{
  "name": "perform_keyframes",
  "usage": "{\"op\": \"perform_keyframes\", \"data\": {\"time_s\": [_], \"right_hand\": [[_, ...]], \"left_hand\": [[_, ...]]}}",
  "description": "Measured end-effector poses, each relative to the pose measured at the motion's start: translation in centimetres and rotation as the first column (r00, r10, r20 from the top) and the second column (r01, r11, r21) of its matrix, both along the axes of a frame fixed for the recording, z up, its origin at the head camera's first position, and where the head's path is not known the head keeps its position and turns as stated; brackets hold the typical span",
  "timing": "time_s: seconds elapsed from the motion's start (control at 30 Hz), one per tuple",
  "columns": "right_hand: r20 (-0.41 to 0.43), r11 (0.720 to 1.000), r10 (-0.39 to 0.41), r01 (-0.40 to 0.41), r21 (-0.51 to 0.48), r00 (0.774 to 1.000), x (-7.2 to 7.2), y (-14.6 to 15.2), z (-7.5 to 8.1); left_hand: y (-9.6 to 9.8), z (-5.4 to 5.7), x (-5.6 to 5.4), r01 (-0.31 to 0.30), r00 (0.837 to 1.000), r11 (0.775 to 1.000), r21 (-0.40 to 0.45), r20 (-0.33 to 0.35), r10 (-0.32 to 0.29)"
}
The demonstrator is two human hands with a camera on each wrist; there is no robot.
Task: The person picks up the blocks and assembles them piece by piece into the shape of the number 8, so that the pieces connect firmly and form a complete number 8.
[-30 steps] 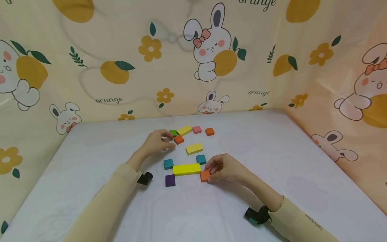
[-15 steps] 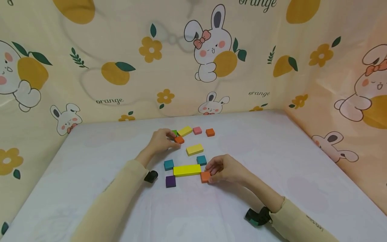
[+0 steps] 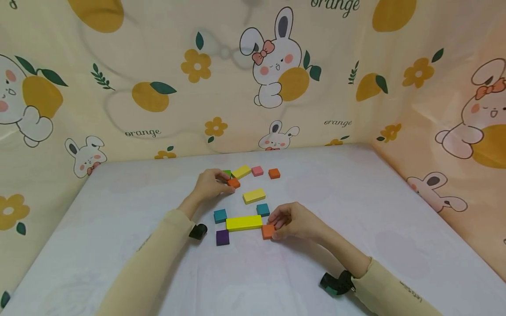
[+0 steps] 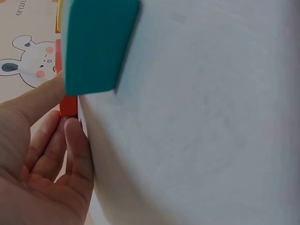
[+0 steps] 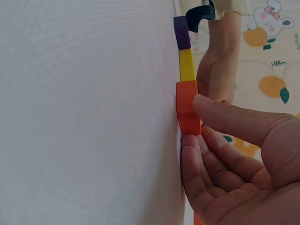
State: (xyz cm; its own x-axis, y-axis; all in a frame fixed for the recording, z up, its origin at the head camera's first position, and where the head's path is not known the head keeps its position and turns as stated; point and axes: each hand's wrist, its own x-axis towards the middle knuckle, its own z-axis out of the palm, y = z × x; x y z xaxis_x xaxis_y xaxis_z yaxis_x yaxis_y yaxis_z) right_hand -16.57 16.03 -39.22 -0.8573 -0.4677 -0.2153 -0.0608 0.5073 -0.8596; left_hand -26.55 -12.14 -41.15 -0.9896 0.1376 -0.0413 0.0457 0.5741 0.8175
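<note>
My left hand (image 3: 211,183) pinches a small red-orange block (image 3: 234,183) at the back of the group, thumb on the near side and fingers behind. In the left wrist view the same red-orange block (image 4: 69,106) shows partly, behind a large teal block (image 4: 98,47). My right hand (image 3: 296,221) holds an orange block (image 3: 268,231) between thumb and fingers at the right end of a long yellow block (image 3: 244,223). The right wrist view has that orange block (image 5: 187,108) standing on the table, thumb on its upper edge.
Teal blocks (image 3: 220,216) and a purple block (image 3: 222,237) lie around the long yellow block. Behind are a shorter yellow block (image 3: 254,196), another yellow block (image 3: 241,171), a green block (image 3: 227,173), a pink block (image 3: 257,171) and another orange block (image 3: 274,174). A printed cloth wall stands behind.
My left hand has shifted right and its thumb and fingers have come onto the red-orange block, which stays in place. My right hand keeps its hold on the orange block.
</note>
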Motion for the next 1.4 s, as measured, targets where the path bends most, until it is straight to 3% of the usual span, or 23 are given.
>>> {"op": "perform_keyframes", "data": {"time_s": [0.63,0.93,1.03,1.17,1.27,1.4], "right_hand": [[0.0,1.0,0.023,-0.023,-0.001,1.0,-0.1,-0.2,-0.4],[0.006,1.0,0.015,-0.015,0.005,1.0,0.0,-0.2,-0.4],[-0.002,1.0,0.018,-0.018,0.012,1.0,-0.1,-0.1,-0.3],[-0.019,1.0,0.017,-0.017,0.02,1.0,-0.3,-0.1,-0.1],[-0.015,1.0,0.014,-0.014,0.019,1.0,-0.3,-0.1,-0.1],[-0.008,1.0,0.012,-0.012,0.018,1.0,-0.2,-0.1,-0.1]], "left_hand": [[-0.4,-0.1,0.8,0.001,1.0,1.0,0.014,0.018,-0.002],[-0.7,0.6,1.2,-0.008,1.0,1.0,0.029,0.022,0.007],[-1.2,1.5,2.1,-0.013,1.0,0.995,0.103,-0.026,0.016],[-1.6,3.4,4.4,0.016,0.993,0.977,0.211,-0.116,0.009],[-1.6,4.6,6.6,0.048,0.989,0.972,0.23,-0.148,-0.014],[-1.4,5.4,9.4,0.072,0.989,0.973,0.217,-0.144,-0.041]]}}
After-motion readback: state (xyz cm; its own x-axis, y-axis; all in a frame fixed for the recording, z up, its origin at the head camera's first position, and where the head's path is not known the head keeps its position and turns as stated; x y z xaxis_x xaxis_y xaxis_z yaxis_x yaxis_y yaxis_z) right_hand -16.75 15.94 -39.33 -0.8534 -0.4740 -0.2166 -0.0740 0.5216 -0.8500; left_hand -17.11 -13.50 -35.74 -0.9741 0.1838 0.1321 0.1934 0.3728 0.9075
